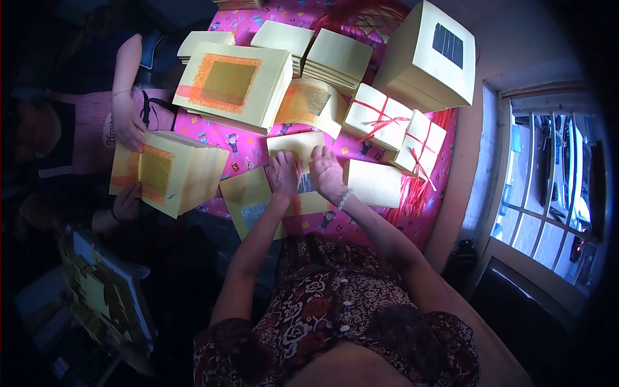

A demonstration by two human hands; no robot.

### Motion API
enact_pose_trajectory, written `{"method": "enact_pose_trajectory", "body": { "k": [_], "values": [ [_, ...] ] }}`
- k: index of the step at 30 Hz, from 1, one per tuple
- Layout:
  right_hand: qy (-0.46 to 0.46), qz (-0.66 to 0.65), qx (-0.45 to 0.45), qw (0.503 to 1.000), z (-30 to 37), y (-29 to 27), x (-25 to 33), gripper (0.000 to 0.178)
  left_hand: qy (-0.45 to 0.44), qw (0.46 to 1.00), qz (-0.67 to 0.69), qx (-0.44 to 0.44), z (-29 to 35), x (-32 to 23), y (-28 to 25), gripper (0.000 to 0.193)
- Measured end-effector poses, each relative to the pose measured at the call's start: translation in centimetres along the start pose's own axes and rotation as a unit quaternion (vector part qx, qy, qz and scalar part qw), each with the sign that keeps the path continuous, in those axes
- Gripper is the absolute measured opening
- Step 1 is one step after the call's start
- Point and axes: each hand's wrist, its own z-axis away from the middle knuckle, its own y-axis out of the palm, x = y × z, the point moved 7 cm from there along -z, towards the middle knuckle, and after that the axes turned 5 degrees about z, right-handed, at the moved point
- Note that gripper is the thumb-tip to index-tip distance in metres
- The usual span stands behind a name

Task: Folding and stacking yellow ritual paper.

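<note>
A pale yellow paper sheet (300,140) with a silver and orange printed patch lies in front of me. My left hand (285,173) rests on it, fingers spread and pressing down. At the sheet's right side, my right hand (327,173) has its fingers bunched together on the paper; the fingertips are partly hidden. Under my left forearm lies another yellow sheet (248,197) with a silver patch. Just right of my right hand sits a small pale yellow bundle (374,183).
Paper stacks (229,84) stand farther back, beside a tall block of paper (419,58). Bundles tied with red string (380,116) lie at right. On the left, a co-worker's hands (129,126) handle a thick stack (193,168). A barred window (541,187) is far right.
</note>
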Motion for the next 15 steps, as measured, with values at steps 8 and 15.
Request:
{"method": "enact_pose_trajectory", "body": {
  "k": [8,15],
  "values": [
    [-0.047,0.037,0.088,0.994,0.0,5.2,-0.7,0.021,-0.027,0.998,0.019,0.053,0.2,-0.3,0.2,0.039],
    [-0.067,0.078,0.118,0.988,0.2,5.2,-0.6,0.019,0.051,0.989,0.133,-0.027,1.3,1.7,-1.2,0.039]
  ]
}}
